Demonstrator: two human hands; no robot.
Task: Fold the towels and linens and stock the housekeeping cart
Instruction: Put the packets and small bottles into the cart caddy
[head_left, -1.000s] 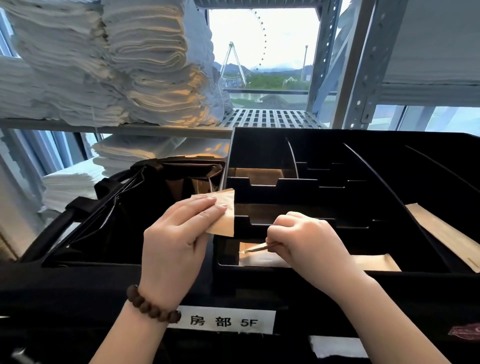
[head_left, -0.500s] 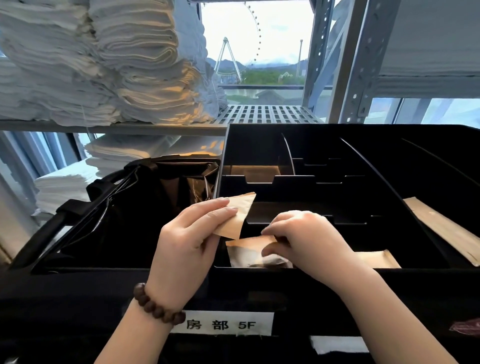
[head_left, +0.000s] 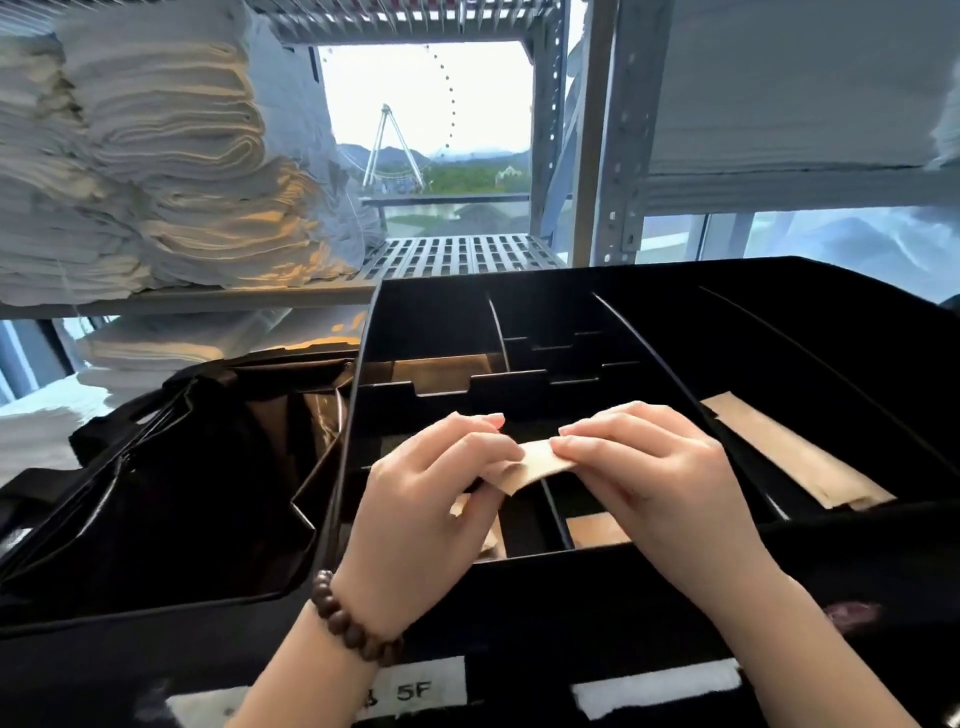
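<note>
Far left, tall stacks of folded white towels (head_left: 156, 156) fill the grey metal shelf (head_left: 457, 254), w/ more folded white linen on the level below. Under them, at the cart's left end, a black open-topped bag (head_left: 171, 483) hangs w/ glossy dark liner inside. Next right is the black plastic divided organiser tray (head_left: 649, 317) on the cart top, split by thin black partitions into compartments. Left hand (head_left: 431, 499), wrist w/ a brown wooden bead bracelet (head_left: 353, 623), hovers over the tray's front-left compartment, fingers curled narrow, pinching the left end of a small tan paper packet (head_left: 535, 465). Right hand (head_left: 654, 473) pinches the packet's right end, thumb and forefinger closed on it, other fingers tucked. Packet is held between both hands above the tray's front edge, not touching the tray. More tan paper sachets lie in the front compartments under the hands, and a longer tan paper sleeve (head_left: 800, 462) lies in the right compartment. White label reading "5F" (head_left: 410, 691) is stuck on the cart's front edge.
</note>
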